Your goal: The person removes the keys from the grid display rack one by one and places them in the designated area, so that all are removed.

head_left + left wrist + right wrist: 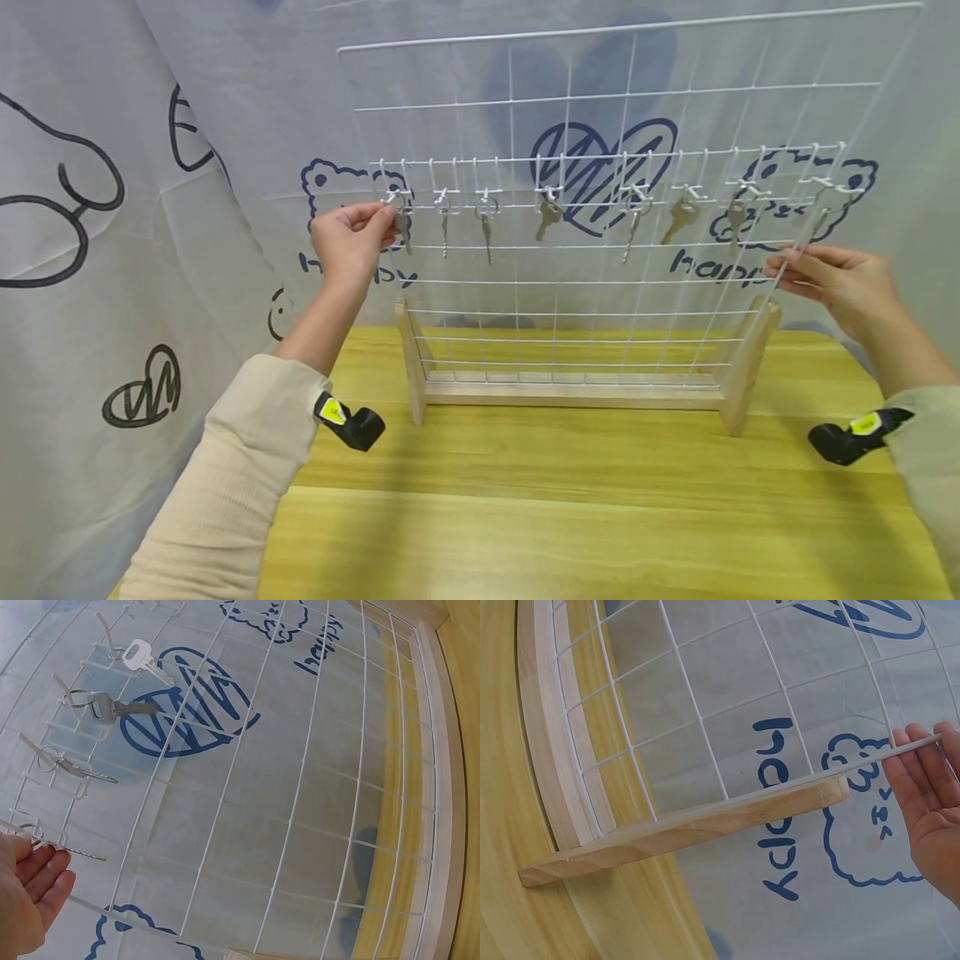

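A white wire grid rack (555,282) stands upright with a row of hooks holding several keys on rings. At the far left hook my left hand (348,242) pinches a key ring between thumb and forefinger; its key (406,233) hangs beside the fingertips. The left wrist view shows that key (84,855) edge-on, with the hand (34,896) partly cut off by the frame. My right hand (843,279) grips the right edge wire of the rack, below the rightmost key (821,221). In the right wrist view the fingers (915,776) lie behind that wire.
A wooden base (570,398) with two slanted side legs (750,367) supports the rack on a yellow wood-grain table (555,533). Behind hangs a pale curtain (247,167) with blue drawings. Other keys hang between the hands, including a brass-coloured key (679,218).
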Motion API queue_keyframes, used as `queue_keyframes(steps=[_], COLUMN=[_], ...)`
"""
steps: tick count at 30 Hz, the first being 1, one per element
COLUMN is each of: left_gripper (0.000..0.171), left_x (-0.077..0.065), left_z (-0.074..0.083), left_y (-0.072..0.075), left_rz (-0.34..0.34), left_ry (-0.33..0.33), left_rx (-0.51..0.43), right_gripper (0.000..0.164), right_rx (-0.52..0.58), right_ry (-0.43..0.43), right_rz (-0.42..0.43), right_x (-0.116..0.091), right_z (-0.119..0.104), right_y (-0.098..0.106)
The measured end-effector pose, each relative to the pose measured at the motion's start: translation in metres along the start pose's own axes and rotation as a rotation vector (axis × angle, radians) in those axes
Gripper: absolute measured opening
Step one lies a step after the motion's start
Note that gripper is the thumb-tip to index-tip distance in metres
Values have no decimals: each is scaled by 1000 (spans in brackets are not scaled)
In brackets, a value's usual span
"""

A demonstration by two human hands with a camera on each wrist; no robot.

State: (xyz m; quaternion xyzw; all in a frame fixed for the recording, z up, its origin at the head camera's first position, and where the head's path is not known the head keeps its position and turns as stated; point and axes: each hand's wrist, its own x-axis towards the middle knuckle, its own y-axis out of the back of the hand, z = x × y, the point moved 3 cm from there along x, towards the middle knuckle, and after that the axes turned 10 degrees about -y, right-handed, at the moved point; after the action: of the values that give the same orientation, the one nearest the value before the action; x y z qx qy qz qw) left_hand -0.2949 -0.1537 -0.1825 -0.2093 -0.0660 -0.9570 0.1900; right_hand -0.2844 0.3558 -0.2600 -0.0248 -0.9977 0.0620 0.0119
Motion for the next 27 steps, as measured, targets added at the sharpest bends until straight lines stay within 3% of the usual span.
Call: queue_keyframes(steps=[21, 27], left_gripper=[23, 24], left_x=[-8, -11], left_z=[11, 13], left_y=[11, 14], left_rz=[-55, -68], left_ry=[-64, -53], left_rx=[-56, -101], right_gripper=[8, 8], right_rx=[-4, 68], right_ry=[-15, -24], right_rz=[31, -5], right_x=[0, -3], right_z=[0, -1], right_y=[-1, -3])
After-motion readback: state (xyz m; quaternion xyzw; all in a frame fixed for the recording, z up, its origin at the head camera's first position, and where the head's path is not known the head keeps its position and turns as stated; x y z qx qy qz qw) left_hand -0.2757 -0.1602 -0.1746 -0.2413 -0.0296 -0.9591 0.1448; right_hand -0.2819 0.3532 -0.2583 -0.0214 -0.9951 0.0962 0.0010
